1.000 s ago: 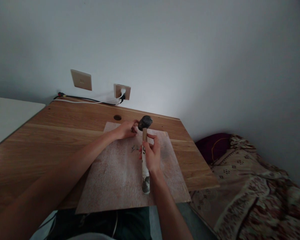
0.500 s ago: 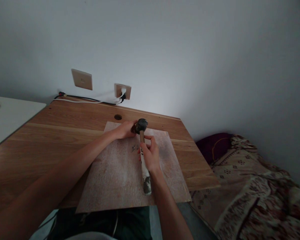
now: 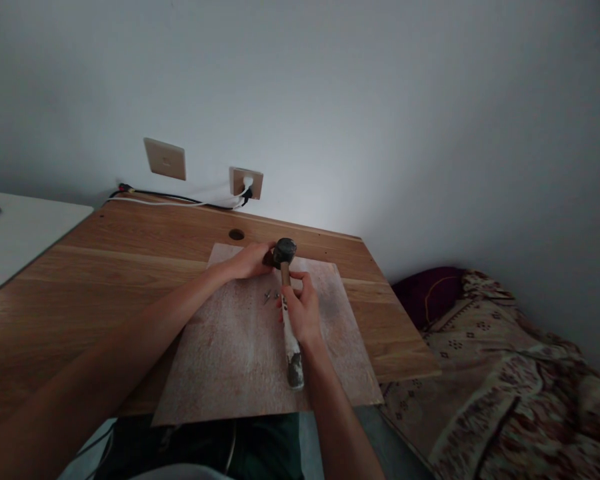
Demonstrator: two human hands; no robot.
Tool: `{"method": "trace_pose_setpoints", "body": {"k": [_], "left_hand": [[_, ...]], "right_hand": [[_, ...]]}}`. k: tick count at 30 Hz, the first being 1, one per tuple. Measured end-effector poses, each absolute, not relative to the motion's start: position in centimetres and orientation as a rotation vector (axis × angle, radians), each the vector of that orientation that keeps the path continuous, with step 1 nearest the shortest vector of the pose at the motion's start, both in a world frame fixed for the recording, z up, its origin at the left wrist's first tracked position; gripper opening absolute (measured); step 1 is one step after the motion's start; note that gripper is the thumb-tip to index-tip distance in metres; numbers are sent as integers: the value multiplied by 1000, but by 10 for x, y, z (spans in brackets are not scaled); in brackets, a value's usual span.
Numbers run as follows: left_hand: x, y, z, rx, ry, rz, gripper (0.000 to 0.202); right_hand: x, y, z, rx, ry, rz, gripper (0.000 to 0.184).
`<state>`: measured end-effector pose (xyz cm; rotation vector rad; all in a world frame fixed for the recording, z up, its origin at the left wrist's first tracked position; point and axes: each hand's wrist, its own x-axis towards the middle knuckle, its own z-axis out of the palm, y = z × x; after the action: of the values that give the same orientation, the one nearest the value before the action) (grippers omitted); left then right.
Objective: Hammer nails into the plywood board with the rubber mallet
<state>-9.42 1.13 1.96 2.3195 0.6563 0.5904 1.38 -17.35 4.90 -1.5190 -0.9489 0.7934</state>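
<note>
Wooden board, hammer lowered, right hand gripping

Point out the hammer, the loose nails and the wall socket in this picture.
hammer (image 3: 285, 252), head view, on its dark head.
nails (image 3: 271, 295), head view, middle of the loose cluster.
socket (image 3: 237, 184), head view, left part of its plate.

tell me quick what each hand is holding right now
Left hand: curled beside the dark metal head of the wooden-handled hammer; whether it holds anything cannot be told.
Right hand: closed around the hammer's handle.
</note>
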Motion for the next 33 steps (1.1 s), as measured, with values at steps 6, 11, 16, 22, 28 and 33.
{"method": "trace_pose_setpoints", "body": {"k": [6,11,16,22,28,33], "left_hand": [[-92,10,21,2343,743,581,47],[-93,10,23,2365,816,558,53],[-94,7,27,2417,767,576,55],[-99,8,36,2448,698,509,51],[-112,12,60,2622,710,448,33],[-112,-11,85,2716,461,-5,25]], "right_hand": [[15,-172,45,-1500,-966,813,34],[13,-173,46,-1497,-982,825,37],[16,-172,43,-1501,-989,810,34],[16,-171,45,-1489,-958,824,34],[15,-171,52,-1419,-802,798,35],[19,-170,53,-1398,-742,761,33]]}}
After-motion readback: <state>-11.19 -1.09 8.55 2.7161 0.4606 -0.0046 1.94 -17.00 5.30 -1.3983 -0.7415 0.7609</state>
